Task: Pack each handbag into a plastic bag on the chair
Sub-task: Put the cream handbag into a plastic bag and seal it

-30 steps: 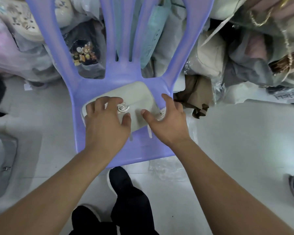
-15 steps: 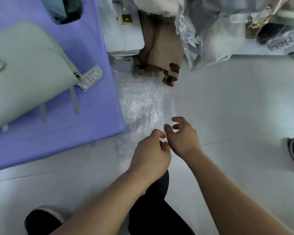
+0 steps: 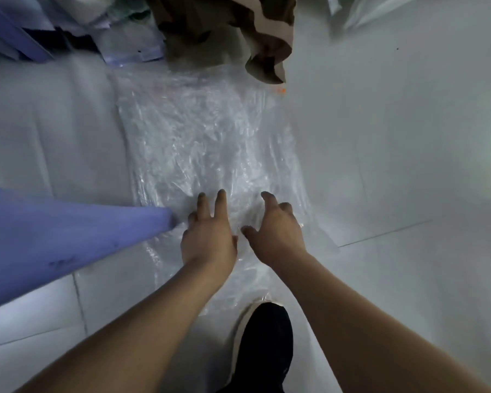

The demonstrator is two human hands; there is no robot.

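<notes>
A stack of clear, crinkled plastic bags (image 3: 204, 143) lies flat on the white tiled floor, right of the purple chair (image 3: 54, 239). My left hand (image 3: 209, 236) rests on the near end of the plastic with fingers spread. Beside it, my right hand (image 3: 275, 231) hovers over or touches the same end, fingers apart and curled. Neither hand holds anything. The cream handbag is out of view.
A brown handbag or cloth (image 3: 227, 32) hangs down at the far end of the plastic. More wrapped goods (image 3: 366, 9) lie at the top right. My black shoe (image 3: 264, 341) stands on the plastic's near edge. A chair leg (image 3: 14, 38) crosses the top left.
Both hands left the cream handbag on the chair seat and dropped to the floor. The camera swung right and down, so the handbag left the view and the plastic bags fill the centre.
</notes>
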